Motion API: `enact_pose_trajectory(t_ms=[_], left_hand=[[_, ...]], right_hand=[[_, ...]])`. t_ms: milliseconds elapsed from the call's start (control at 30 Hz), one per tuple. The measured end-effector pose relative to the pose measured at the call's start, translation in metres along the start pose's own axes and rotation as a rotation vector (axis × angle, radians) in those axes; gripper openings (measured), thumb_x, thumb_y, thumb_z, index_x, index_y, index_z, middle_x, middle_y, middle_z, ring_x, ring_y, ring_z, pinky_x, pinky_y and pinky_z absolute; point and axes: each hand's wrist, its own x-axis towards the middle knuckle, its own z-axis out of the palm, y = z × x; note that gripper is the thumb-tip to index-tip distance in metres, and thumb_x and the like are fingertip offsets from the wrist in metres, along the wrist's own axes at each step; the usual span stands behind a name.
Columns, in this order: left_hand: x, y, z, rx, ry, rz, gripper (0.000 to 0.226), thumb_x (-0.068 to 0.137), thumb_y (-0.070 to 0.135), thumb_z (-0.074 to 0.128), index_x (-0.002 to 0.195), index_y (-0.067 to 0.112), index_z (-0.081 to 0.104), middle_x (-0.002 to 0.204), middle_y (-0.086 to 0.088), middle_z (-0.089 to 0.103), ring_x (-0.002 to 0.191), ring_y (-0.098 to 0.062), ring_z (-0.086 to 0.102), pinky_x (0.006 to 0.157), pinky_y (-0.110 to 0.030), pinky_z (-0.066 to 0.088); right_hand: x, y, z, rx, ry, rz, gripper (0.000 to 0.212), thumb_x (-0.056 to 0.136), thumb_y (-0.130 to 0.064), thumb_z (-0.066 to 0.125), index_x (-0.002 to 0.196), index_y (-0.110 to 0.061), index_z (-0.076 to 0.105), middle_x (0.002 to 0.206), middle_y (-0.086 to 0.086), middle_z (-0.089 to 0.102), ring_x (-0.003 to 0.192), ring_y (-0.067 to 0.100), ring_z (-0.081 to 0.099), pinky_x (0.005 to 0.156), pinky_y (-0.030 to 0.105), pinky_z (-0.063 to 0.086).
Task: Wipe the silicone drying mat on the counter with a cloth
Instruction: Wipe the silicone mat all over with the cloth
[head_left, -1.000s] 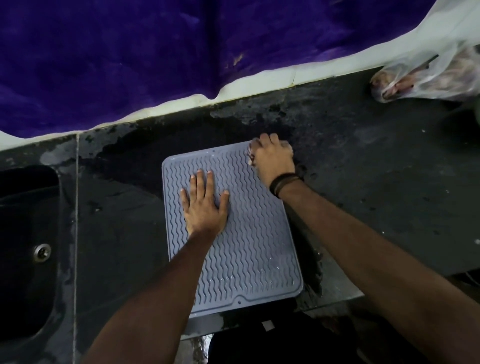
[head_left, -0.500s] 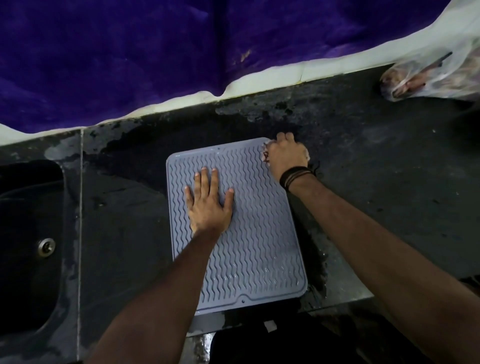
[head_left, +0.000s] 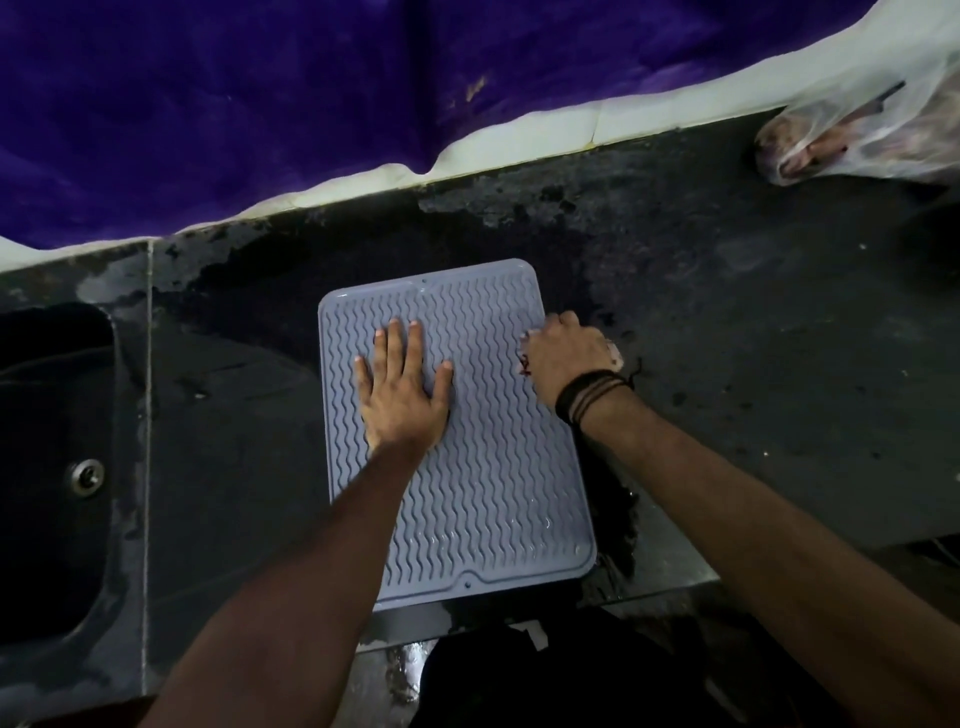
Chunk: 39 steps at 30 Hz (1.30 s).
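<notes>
A grey-blue silicone drying mat (head_left: 483, 467) with wavy ridges lies on the dark counter (head_left: 753, 364). My left hand (head_left: 402, 387) presses flat on the mat's upper left part, fingers straight and spread. My right hand (head_left: 563, 353) is curled at the mat's right edge, partly over the counter. It grips a bunched cloth (head_left: 615, 353), of which only small light bits show under the fingers. A dark band circles my right wrist.
A dark sink (head_left: 47, 467) with a metal drain lies at the left. A clear plastic bag (head_left: 857, 124) with pinkish contents sits at the far right against the wall. Purple fabric (head_left: 260, 104) hangs behind the counter. Wet patches lie beside the mat's right edge.
My right hand has slid with the cloth from the mat's top right corner down along the right edge. My left hand has stayed flat on the mat.
</notes>
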Motion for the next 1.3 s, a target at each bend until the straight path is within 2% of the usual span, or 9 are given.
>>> enact_pose_trajectory(t_ms=[100, 267, 400, 533, 633, 767, 900, 1100, 1300], left_hand=[[0.001, 0.000, 0.000, -0.005, 0.009, 0.002, 0.068, 0.103, 0.063, 0.014, 0.163, 0.031, 0.003, 0.171, 0.003, -0.002, 0.157, -0.014, -0.008, 0.126, -0.047, -0.006], [0.002, -0.004, 0.002, 0.024, 0.032, 0.022, 0.065, 0.103, 0.053, 0.014, 0.163, 0.027, 0.009, 0.171, 0.001, 0.003, 0.157, -0.017, 0.000, 0.126, -0.049, -0.001], [0.001, -0.005, 0.004, 0.012, 0.037, 0.019, 0.062, 0.106, 0.051, 0.015, 0.163, 0.029, 0.009, 0.171, 0.000, 0.004, 0.157, -0.018, 0.002, 0.126, -0.048, -0.002], [0.002, 0.000, 0.001, 0.013, 0.009, -0.012, 0.064, 0.105, 0.055, 0.009, 0.163, 0.030, 0.006, 0.171, 0.003, -0.001, 0.157, -0.016, -0.003, 0.126, -0.048, -0.004], [0.001, 0.000, 0.000, 0.009, -0.003, -0.009, 0.064, 0.105, 0.055, 0.008, 0.163, 0.029, 0.004, 0.171, 0.002, -0.003, 0.157, -0.017, -0.006, 0.126, -0.049, -0.005], [0.002, -0.002, 0.002, -0.013, -0.015, 0.001, 0.066, 0.104, 0.057, 0.009, 0.163, 0.027, 0.004, 0.171, 0.000, -0.002, 0.157, -0.018, -0.005, 0.125, -0.049, -0.007], [0.003, -0.002, 0.003, -0.018, -0.008, 0.010, 0.067, 0.104, 0.057, 0.007, 0.163, 0.026, 0.005, 0.171, -0.002, 0.000, 0.157, -0.021, -0.004, 0.125, -0.050, -0.006], [0.003, -0.003, 0.002, -0.029, -0.014, 0.021, 0.067, 0.104, 0.055, 0.007, 0.163, 0.024, 0.005, 0.171, -0.003, 0.000, 0.157, -0.022, -0.004, 0.125, -0.053, -0.005], [0.001, -0.003, 0.000, -0.029, -0.039, 0.042, 0.071, 0.102, 0.058, 0.007, 0.163, 0.022, 0.003, 0.171, -0.004, -0.003, 0.157, -0.023, -0.008, 0.124, -0.052, -0.009]], right_hand=[[0.023, -0.024, -0.026, 0.095, 0.132, -0.032, 0.033, 0.094, -0.020, 0.050, 0.124, -0.011, 0.058, 0.132, 0.013, 0.046, 0.124, 0.033, 0.042, 0.085, 0.055, 0.048], [0.035, -0.073, -0.007, 0.047, 0.185, -0.182, 0.041, 0.099, -0.021, 0.041, 0.136, -0.009, 0.051, 0.144, 0.012, 0.038, 0.132, 0.030, 0.036, 0.094, 0.048, 0.046], [-0.014, -0.068, 0.045, 0.008, 0.218, -0.191, 0.059, 0.095, -0.026, 0.046, 0.148, -0.006, 0.032, 0.154, 0.014, 0.029, 0.134, 0.034, 0.035, 0.098, 0.056, 0.045], [-0.091, -0.055, 0.081, 0.048, 0.169, -0.237, 0.066, 0.093, -0.022, 0.042, 0.152, -0.001, 0.020, 0.147, 0.015, 0.032, 0.122, 0.035, 0.040, 0.099, 0.052, 0.042], [-0.117, -0.051, 0.085, 0.117, 0.106, -0.199, 0.058, 0.093, -0.019, 0.043, 0.148, -0.005, 0.030, 0.143, 0.013, 0.035, 0.122, 0.033, 0.041, 0.097, 0.050, 0.043], [-0.098, -0.073, 0.062, 0.159, 0.239, -0.120, 0.058, 0.079, -0.019, 0.064, 0.134, -0.010, 0.049, 0.135, 0.013, 0.047, 0.120, 0.033, 0.047, 0.093, 0.049, 0.044], [-0.115, -0.109, 0.083, 0.147, 0.170, -0.152, 0.055, 0.091, -0.015, 0.047, 0.144, -0.008, 0.036, 0.144, 0.012, 0.036, 0.127, 0.034, 0.039, 0.095, 0.049, 0.044], [-0.192, -0.120, 0.124, 0.146, 0.109, -0.132, 0.050, 0.093, -0.019, 0.035, 0.142, -0.011, 0.041, 0.139, 0.010, 0.043, 0.114, 0.033, 0.047, 0.086, 0.047, 0.047], [-0.175, -0.133, 0.103, 0.194, 0.291, 0.008, 0.056, 0.077, -0.022, 0.066, 0.131, -0.014, 0.054, 0.121, 0.010, 0.054, 0.108, 0.031, 0.052, 0.086, 0.046, 0.047]])
